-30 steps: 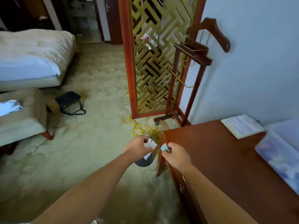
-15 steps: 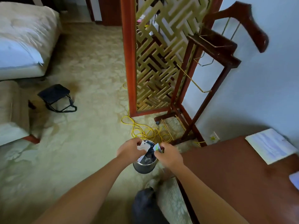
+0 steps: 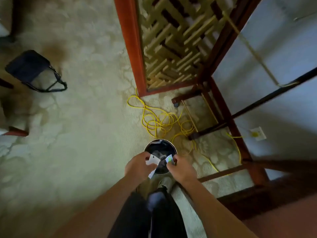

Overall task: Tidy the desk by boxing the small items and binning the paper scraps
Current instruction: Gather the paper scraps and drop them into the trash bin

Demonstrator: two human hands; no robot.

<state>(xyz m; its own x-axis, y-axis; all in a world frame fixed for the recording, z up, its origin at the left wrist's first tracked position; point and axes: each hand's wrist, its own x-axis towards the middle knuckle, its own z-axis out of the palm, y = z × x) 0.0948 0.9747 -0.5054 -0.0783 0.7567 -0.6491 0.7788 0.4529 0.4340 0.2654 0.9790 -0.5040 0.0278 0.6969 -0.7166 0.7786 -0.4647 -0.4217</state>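
A round metal bin (image 3: pixel 160 143) with a dark liner stands on the carpet just ahead of my feet. My left hand (image 3: pixel 138 166) holds white paper scraps (image 3: pixel 152 160) over the bin's near left rim. Over the near right rim, my right hand (image 3: pixel 181 167) pinches a small green and white paper scrap (image 3: pixel 169 158). Both hands hover directly above the bin's opening, a short gap between them.
A tangle of yellow cable (image 3: pixel 158 121) lies on the carpet behind the bin. A wooden lattice screen (image 3: pixel 171 42) and a valet stand (image 3: pixel 223 107) rise beyond it. The desk edge (image 3: pixel 267 208) is at lower right. A black folding stool (image 3: pixel 32 71) sits far left.
My view has tilted down and moved closer to the bin. Both hands with their scraps now sit right over its opening instead of beside the desk corner.
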